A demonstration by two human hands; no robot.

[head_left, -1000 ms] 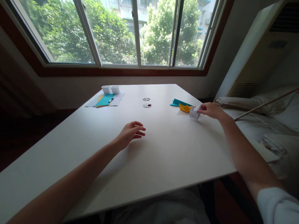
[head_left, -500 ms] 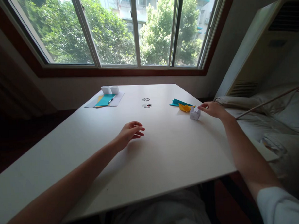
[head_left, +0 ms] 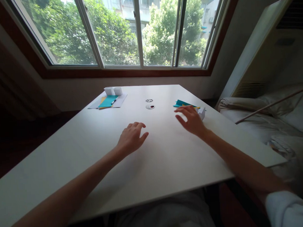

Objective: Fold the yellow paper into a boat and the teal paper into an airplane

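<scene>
My left hand is held palm down over the middle of the white table, thumb apart from the fingers and nothing in it. On the right, my right hand hovers with fingers and thumb spread, holding nothing. Partly behind it stands a folded white paper piece. A teal folded paper lies just beyond the fingers. Of the yellow folded paper, only a thin strip shows past my right hand.
At the far left are sheets of white, yellow and teal paper, a pen and two white containers. Two round discs sit at the table's centre back. A covered sofa stands right, with a stick across it.
My right hand has left the white folded paper and moved left, its fingers now spread. My left hand has turned palm down with its thumb out.
</scene>
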